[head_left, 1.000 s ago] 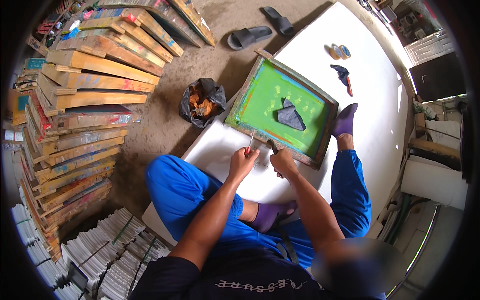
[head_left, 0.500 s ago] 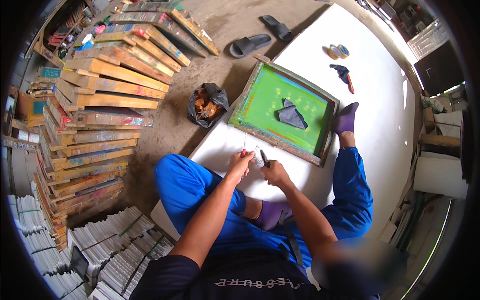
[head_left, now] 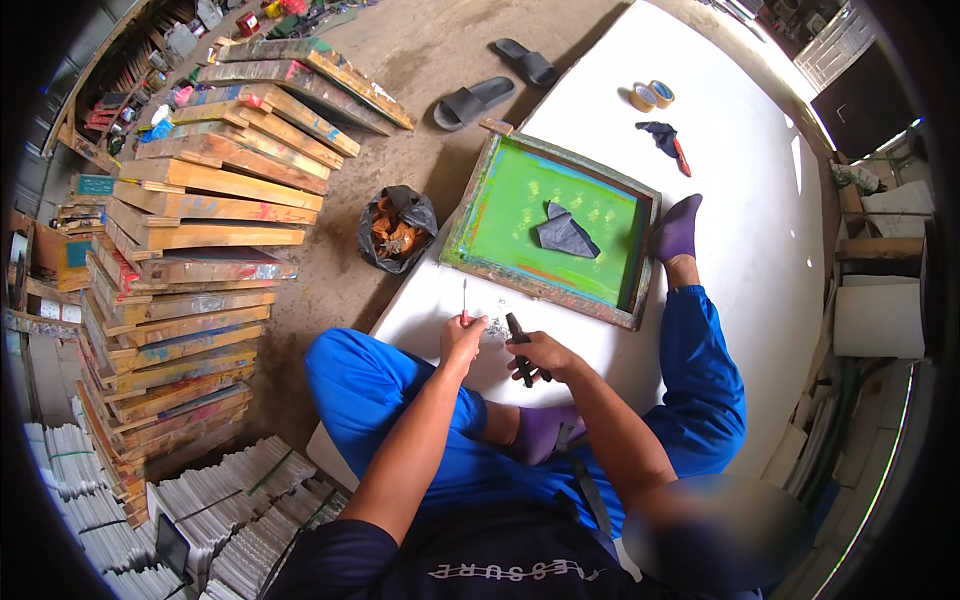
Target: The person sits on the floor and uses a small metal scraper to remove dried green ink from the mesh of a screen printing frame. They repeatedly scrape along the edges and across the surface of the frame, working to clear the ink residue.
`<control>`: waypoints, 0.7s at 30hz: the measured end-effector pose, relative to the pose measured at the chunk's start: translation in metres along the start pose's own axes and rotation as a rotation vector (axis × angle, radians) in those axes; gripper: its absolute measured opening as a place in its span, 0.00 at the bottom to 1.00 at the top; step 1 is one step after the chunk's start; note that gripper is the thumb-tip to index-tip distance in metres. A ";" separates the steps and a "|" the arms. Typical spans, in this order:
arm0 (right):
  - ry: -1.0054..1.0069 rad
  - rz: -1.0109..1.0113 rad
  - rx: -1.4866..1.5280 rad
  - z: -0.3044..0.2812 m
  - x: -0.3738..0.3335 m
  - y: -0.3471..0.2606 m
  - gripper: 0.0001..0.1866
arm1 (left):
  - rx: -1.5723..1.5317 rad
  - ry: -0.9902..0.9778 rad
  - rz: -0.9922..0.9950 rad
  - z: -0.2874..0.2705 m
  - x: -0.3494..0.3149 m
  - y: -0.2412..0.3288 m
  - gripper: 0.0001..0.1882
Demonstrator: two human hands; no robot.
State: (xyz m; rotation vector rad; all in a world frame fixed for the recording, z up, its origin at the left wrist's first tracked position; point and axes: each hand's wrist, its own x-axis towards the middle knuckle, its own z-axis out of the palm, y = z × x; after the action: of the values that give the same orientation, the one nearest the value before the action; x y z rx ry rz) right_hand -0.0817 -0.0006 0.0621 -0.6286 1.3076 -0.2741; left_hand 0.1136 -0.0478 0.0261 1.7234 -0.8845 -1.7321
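My left hand (head_left: 461, 345) is closed around the red handle of a screwdriver (head_left: 464, 310), its thin shaft pointing away from me. My right hand (head_left: 545, 354) grips black-handled pliers (head_left: 518, 340), with both handles showing below the fingers. Between the hands, small dark metal bits (head_left: 496, 322) lie scattered on the white tabletop (head_left: 395, 318); they look like pulled staples. Just beyond sits a wooden screen-printing frame (head_left: 540, 287) with green mesh (head_left: 510, 205). A folded dark grey cloth (head_left: 568, 236) rests on the mesh. Neither tool touches the frame.
Left of the white surface stands a black plastic bag (head_left: 398, 228) of orange-brown scraps. Stacked wooden frames (head_left: 210, 235) and bundled white sheets (head_left: 235, 490) fill the left side. Farther off are two tape rolls (head_left: 652, 95), an orange-handled tool (head_left: 682, 157) with dark cloth, and black slippers (head_left: 474, 103).
Both hands have drawn back from the frame toward me. The pliers have turned in my right hand, so their handles now show. The whole view has shifted slightly.
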 end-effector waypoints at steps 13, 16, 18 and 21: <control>-0.005 0.109 0.219 -0.055 0.007 -0.050 0.26 | 0.146 0.035 0.115 0.011 -0.002 0.010 0.21; -0.039 0.126 0.203 -0.058 0.006 -0.058 0.26 | 0.186 0.047 0.135 0.011 0.001 0.008 0.21; -0.070 0.158 0.177 -0.064 0.006 -0.059 0.26 | 0.229 0.052 0.159 0.011 0.005 0.003 0.22; -0.106 0.212 0.122 -0.076 0.010 -0.062 0.26 | 0.271 0.057 0.182 0.013 0.010 -0.002 0.24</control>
State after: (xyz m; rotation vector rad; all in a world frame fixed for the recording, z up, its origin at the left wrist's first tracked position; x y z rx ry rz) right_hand -0.1422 -0.0767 0.0803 -0.3926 1.2343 -0.1431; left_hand 0.1008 -0.0528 0.0175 1.7870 -1.2559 -1.4910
